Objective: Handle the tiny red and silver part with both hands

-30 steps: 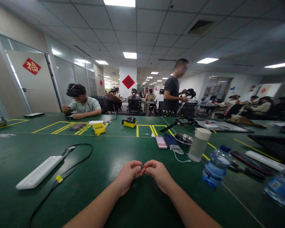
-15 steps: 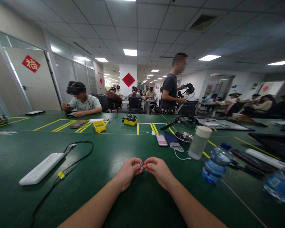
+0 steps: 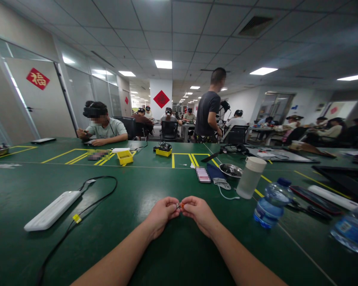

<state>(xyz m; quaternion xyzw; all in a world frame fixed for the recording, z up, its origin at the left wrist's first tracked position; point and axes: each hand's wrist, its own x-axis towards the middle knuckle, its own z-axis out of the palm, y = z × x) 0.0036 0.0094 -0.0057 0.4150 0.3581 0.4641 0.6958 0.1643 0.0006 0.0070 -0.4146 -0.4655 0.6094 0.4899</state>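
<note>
Both hands meet just above the green table (image 3: 131, 206), fingertips nearly touching. Pinched between the thumb and fingers of my left hand (image 3: 163, 215) is a small metallic-looking piece (image 3: 178, 205), too tiny to name. My right hand (image 3: 199, 213) pinches a small orange piece (image 3: 182, 205) right beside it. The two pieces lie end to end; whether they are joined I cannot tell. Fingers cover most of both.
To the left lies a white power bank (image 3: 52, 210) with a black cable (image 3: 68, 230). On the right stand a frosted cup (image 3: 250, 178), a blue-capped water bottle (image 3: 273, 204) and a metal bowl (image 3: 231, 171). Yellow trays (image 3: 125, 158) sit farther back. A co-worker (image 3: 103, 125) sits opposite.
My hands and the small pieces stay almost in place. In the background, the standing person has shifted left and lowered an arm.
</note>
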